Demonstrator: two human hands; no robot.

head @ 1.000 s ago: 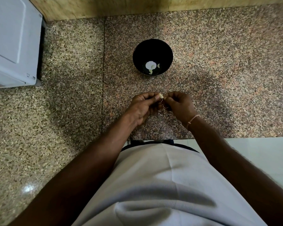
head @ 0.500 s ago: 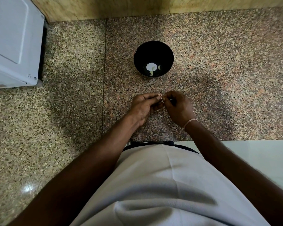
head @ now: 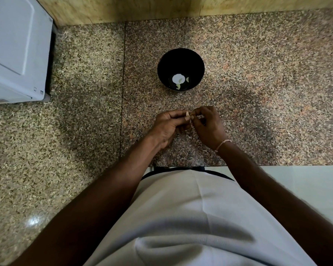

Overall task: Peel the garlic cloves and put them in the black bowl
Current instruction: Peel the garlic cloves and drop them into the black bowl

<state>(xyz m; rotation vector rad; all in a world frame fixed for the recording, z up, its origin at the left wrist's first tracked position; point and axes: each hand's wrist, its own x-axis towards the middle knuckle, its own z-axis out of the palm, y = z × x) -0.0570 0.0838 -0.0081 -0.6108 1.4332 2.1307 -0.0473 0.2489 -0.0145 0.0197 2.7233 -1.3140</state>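
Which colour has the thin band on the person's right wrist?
The band is pale pink, seen best in the head view.

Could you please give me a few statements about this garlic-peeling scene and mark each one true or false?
1. The black bowl already holds a few pale garlic pieces. True.
2. The left hand rests flat and open on the counter. False: its fingers are curled and pinch a garlic clove.
3. The right hand meets the left hand at the clove. True.
4. The bowl sits between the hands and the person's body. False: it stands beyond the hands, toward the wall.
5. A white appliance stands at the right of the counter. False: it is at the left.
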